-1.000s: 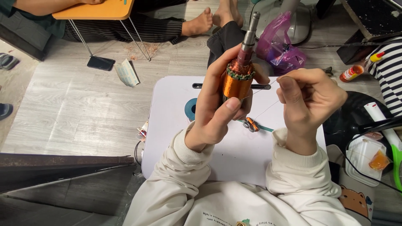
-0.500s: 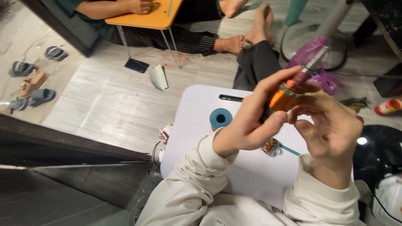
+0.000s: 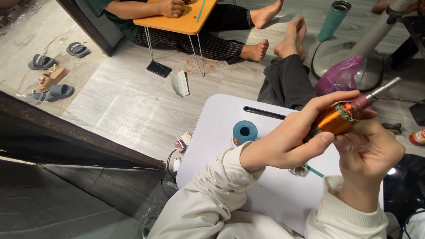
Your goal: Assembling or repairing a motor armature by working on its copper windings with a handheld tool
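The motor part [image 3: 338, 118] lay tilted, with its long line running from lower left up to upper right. Its thin metal rod pointed up and to the right, toward the fan base [image 3: 336, 55]. The fat middle was wrapped in shiny orange wire, and a ring of small green and grey bits sat near the rod end. It was up in the air, above the right side of the white table [image 3: 212, 132].

The left hand [image 3: 287, 139] was closed around the orange part, with the fingers over the top and the thumb pressed on the near side. The right hand [image 3: 369, 152] was curled just beside it at the rod end (its fingertips were hidden, so I could not tell if they pinched anything).

A blue spool [image 3: 245, 131] stood on the table, near the left wrist. A purple bag [image 3: 341, 75] lay on the floor past the table. Farther off, another person sat at a small orange table [image 3: 186, 17], with a phone [image 3: 159, 68] on the floor under it and some sandals [image 3: 51, 77] to the left.
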